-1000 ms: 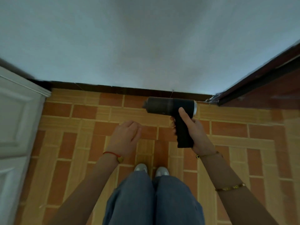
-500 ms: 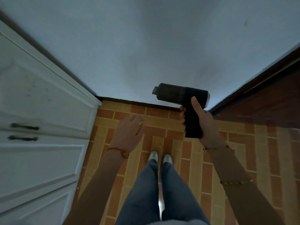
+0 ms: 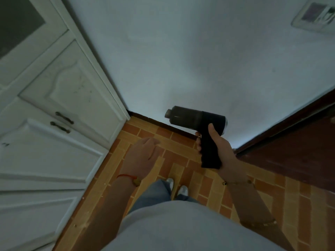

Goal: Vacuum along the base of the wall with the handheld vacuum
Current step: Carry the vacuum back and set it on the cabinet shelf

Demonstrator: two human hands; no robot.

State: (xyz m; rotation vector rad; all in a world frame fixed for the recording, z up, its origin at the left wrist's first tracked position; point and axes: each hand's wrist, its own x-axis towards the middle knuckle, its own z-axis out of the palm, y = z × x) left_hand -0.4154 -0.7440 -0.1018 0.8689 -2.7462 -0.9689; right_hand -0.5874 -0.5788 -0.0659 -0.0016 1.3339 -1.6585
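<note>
Now handheld vacuum (image 3: 197, 118) raised off wall base, view tilted upward

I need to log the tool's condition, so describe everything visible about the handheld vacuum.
The handheld vacuum is dark, nearly black, and pistol-shaped: a cylindrical barrel with a short, narrower nozzle stub at its left end, a pale ring at its right end, and a matte, straight grip angled down. It looks like plastic, and the front section seems slightly translucent. The right hand wraps the grip, thumb laid up against the barrel. It is held in the air, barrel roughly level, nozzle pointing left, above the dark baseboard. Nothing else touches it.
</note>
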